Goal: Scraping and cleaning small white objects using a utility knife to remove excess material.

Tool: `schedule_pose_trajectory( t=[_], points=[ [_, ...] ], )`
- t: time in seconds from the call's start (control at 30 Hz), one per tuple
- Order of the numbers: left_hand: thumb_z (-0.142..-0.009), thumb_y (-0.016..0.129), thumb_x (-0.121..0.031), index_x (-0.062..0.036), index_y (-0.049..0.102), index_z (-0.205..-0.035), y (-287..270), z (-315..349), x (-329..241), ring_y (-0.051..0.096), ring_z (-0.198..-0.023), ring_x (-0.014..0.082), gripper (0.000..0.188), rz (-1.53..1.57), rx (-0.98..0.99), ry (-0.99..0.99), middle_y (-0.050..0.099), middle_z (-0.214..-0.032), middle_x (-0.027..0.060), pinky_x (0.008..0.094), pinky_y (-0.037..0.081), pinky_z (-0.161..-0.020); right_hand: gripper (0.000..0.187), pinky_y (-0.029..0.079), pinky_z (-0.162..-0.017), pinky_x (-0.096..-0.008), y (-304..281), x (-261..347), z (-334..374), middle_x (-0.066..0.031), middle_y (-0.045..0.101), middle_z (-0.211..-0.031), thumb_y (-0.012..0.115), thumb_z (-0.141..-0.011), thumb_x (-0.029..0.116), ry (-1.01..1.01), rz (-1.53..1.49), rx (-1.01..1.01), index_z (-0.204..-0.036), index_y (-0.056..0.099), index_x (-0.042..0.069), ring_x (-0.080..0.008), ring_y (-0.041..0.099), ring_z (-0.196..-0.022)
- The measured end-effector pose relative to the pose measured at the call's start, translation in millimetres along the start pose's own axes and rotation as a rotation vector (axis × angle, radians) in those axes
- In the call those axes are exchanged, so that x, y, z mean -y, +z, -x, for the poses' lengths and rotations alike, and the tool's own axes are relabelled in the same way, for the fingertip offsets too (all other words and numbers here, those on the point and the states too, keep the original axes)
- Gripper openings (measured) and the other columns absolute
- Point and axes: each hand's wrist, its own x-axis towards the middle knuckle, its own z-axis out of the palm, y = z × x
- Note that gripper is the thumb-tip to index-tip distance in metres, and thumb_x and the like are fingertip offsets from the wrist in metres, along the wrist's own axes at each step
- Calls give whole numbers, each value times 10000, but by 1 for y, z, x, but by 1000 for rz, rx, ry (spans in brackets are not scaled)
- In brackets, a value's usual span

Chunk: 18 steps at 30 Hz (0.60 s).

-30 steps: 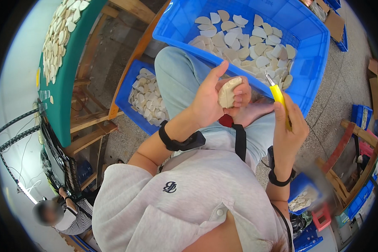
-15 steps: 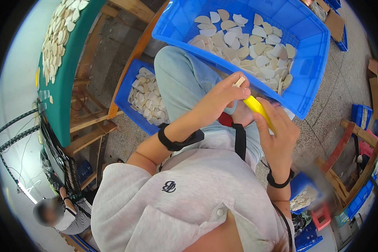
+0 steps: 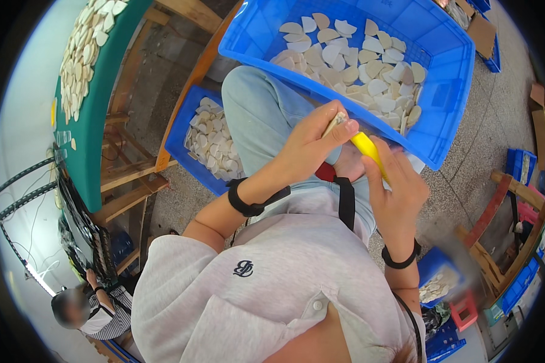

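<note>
Pinching a cream-coloured piece between thumb and fingers, the left hand is mostly covering it in the head view, leaving a narrow edge showing beside the thumb. Just to its right, the right hand is curling its fingers around a yellow-handled knife, whose front end is pointing toward the left thumb; the blade is hidden. Beyond both hands, a large blue crate is holding half-round pale pieces. Left of the left hand, a smaller blue crate is holding more, and farther left a green tabletop is bearing others.
</note>
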Motion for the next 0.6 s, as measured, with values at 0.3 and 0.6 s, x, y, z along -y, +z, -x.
schedule_pose_trajectory(
  t=[0.3,0.6],
  points=[
    [-879,173,-648,-107,465,-800,-8,-2,2,364,-640,100,620,788,261,-217,429,-753,-23,231,262,-519,216,416,-531,-258,-1,-7,-3,-86,597,-740,648,-813,122,178,-202,-142,-1005,633,26,-173,542,-594],
    [-860,284,-627,-142,403,-683,-7,-3,-12,363,-618,88,529,952,243,-340,391,-683,-20,211,242,-472,204,436,-591,-259,-4,-5,-4,-112,626,-810,623,-828,94,271,-305,-110,-1005,619,-9,-162,564,-655]
  ],
)
